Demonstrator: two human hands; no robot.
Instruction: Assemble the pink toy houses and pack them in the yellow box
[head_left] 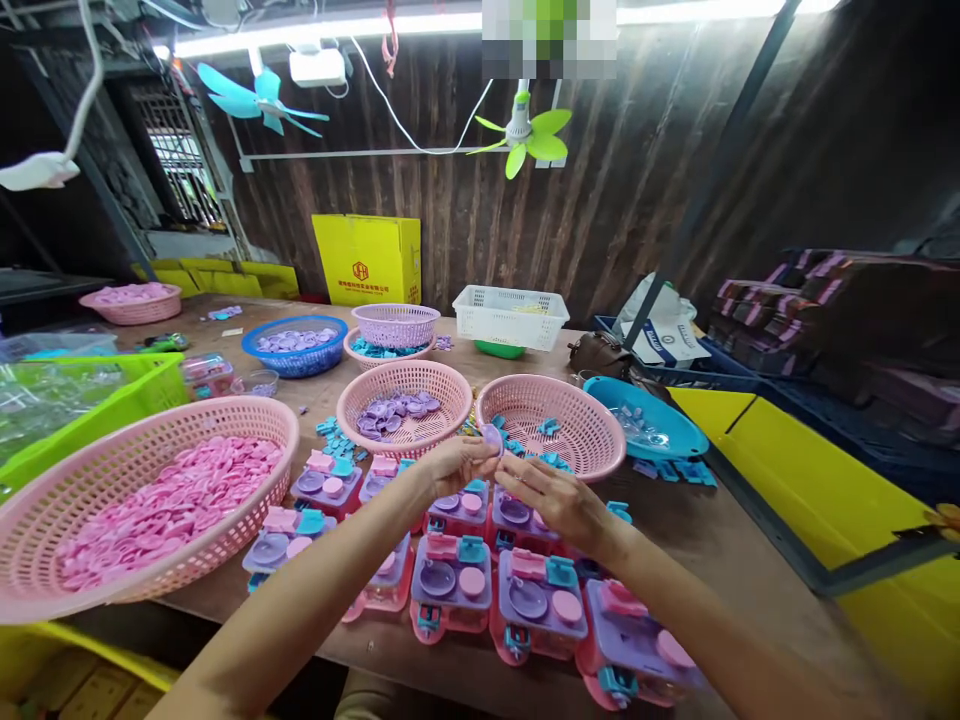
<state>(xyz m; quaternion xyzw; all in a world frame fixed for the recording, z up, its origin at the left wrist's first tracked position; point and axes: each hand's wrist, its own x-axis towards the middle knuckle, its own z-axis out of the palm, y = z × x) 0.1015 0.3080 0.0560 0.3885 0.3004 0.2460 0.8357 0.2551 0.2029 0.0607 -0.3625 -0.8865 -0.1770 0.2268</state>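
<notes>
Head view: left hand [459, 462] pinched a purple disc [492, 437]; right hand's [551, 495] grip, I couldn't tell. Close baskets [606, 430] likely eased reaching.

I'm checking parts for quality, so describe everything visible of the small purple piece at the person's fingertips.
The small purple piece is pale, rounded and plastic-looking. It is tilted up, pinched in the left hand's fingers; the right hand is close at its lower edge, contact unclear. It is above the purple-topped boxes, before a pink basket. Finer detail is too small to judge.
</notes>
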